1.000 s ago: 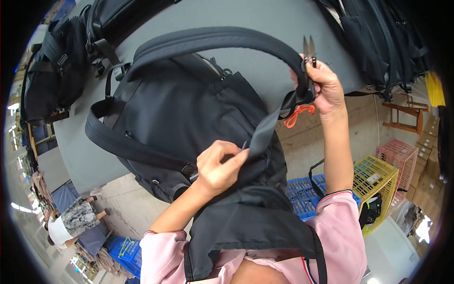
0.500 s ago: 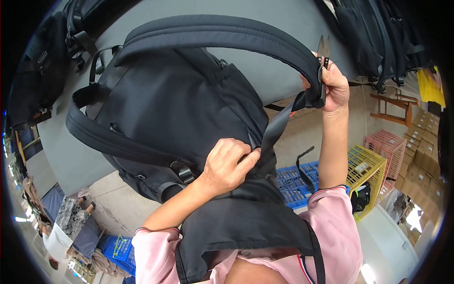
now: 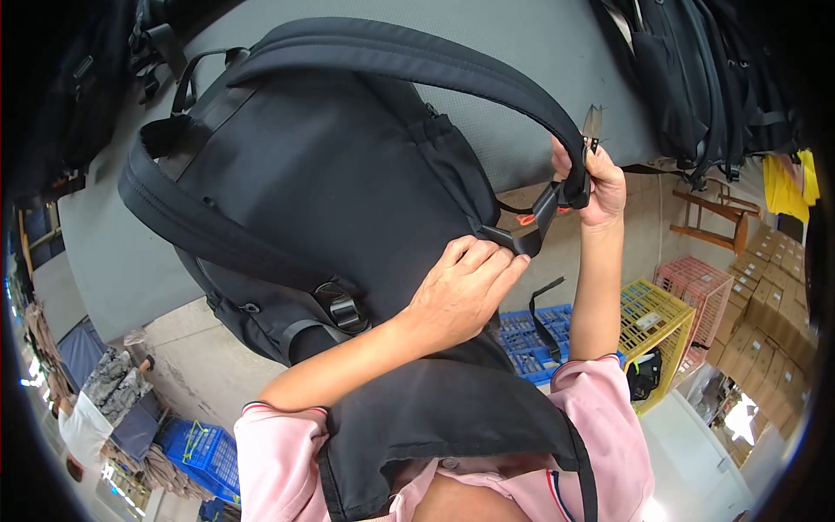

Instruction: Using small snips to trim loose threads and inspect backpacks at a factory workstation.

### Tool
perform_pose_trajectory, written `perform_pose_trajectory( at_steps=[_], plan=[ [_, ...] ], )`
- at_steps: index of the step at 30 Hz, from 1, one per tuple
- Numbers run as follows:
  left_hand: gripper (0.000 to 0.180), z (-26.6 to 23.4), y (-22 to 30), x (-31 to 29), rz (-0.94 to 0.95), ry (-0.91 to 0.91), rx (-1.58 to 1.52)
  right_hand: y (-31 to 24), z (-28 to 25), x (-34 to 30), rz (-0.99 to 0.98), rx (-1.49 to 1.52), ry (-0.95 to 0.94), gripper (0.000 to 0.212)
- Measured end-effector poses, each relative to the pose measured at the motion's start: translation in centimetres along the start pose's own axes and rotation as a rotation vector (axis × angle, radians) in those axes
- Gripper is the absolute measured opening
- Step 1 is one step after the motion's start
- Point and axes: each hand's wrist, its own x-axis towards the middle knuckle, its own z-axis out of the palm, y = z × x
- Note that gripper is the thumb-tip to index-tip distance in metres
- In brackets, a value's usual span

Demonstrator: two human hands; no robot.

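Note:
A black backpack (image 3: 322, 174) lies in front of me, its two padded shoulder straps on top. My right hand (image 3: 600, 187), raised at the right, grips the lower end of the far shoulder strap (image 3: 417, 56). Small thread snips (image 3: 593, 126) are in the same hand, blades pointing up. My left hand (image 3: 470, 287) is closed on the flat webbing strap (image 3: 543, 217) that runs from that shoulder strap to the bag's lower side. Beside the webbing shows a small orange-red loop (image 3: 525, 220). On the near shoulder strap sits a black buckle (image 3: 345, 311).
The backpack rests partly on a grey table (image 3: 104, 270). More black bags (image 3: 696, 78) lie at the far right. Blue (image 3: 522, 339), yellow (image 3: 657, 304) and pink (image 3: 696, 283) crates, a wooden stool (image 3: 713, 217) and stacked cartons (image 3: 765, 304) stand right. Someone (image 3: 87, 426) is at far left.
My left hand has moved right and slightly up along the webbing, which now bends between my hands. My right hand, with the snips and shoulder strap end, has come slightly lower and to the left.

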Motion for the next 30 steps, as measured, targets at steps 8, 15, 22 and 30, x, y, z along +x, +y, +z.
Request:
perform_pose_trajectory(
  at_steps=[8,15,22,30],
  plan=[
    [0.029,-1.9,-0.2,-0.9,-0.266,0.469,-0.555,1.1,6.0,-0.5,-0.024,-0.230,0.293,0.016],
    [0.055,-6.5,-0.6,1.1,-0.359,0.665,-0.159,4.4,15.4,-0.1,-0.097,-0.448,0.267,0.011],
    [0.064,-10.1,-2.4,1.5,0.030,0.648,0.457,5.6,16.8,-0.3,-0.168,-0.437,0.288,0.011],
    [0.066,-9.8,-3.6,1.1,-0.072,0.405,0.012,6.7,17.6,-1.0,-0.302,-0.621,0.318,0.015]
  ],
)
